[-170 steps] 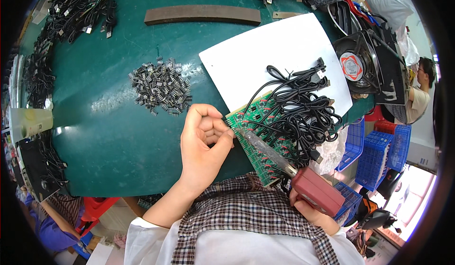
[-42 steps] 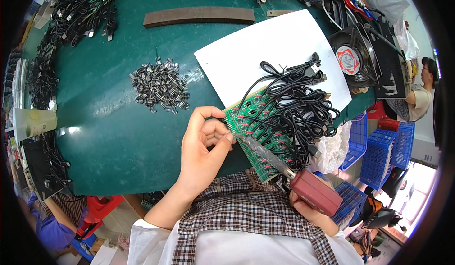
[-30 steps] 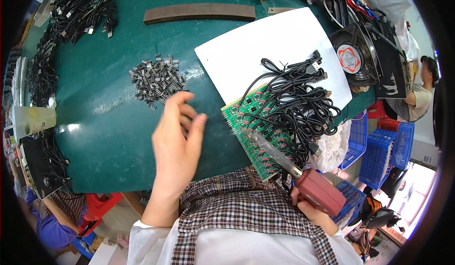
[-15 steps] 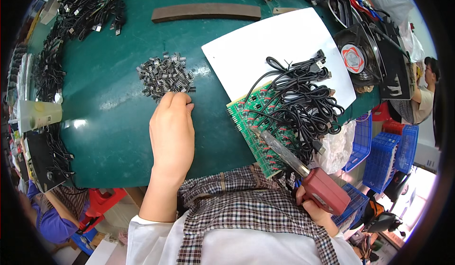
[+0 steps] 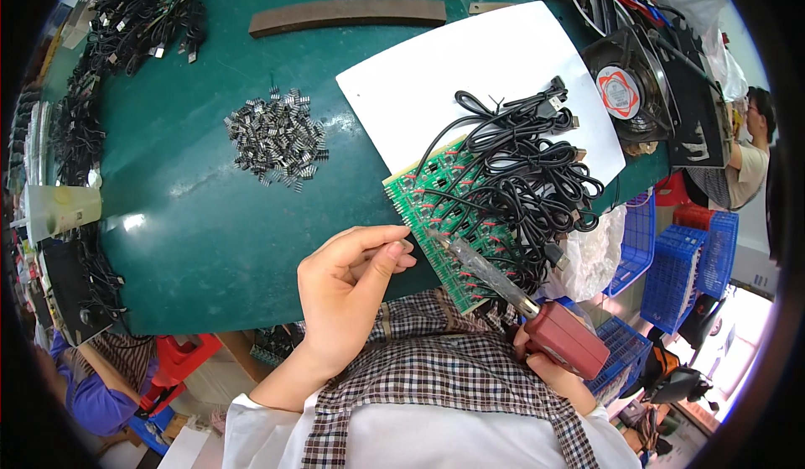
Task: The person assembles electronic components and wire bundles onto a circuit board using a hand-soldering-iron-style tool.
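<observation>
My left hand (image 5: 345,284) is closed in a pinch beside the left edge of a green circuit board panel (image 5: 413,203); whatever its fingertips hold is too small to make out. In my right hand (image 5: 560,378) is a soldering iron (image 5: 573,341) with a red handle, its tip over the panel near my left fingertips. Black USB cables (image 5: 537,167) lie bundled across the panel's right part, some with ends running to it. To the far left of the panel, small metal pin connectors (image 5: 277,138) are heaped loosely on the green table (image 5: 193,242).
Under the cables lies a white sheet (image 5: 402,91). A brown bar (image 5: 348,16) stretches along the back. At right stand a fan (image 5: 620,91) and blue crates (image 5: 675,272); more cables (image 5: 142,28) cover the far left. Other people sit at both sides.
My left hand has left the connector heap and moved right and nearer, to the panel's edge, fingers pinched. The soldering iron stays over the panel. The whole view has shifted slightly.
</observation>
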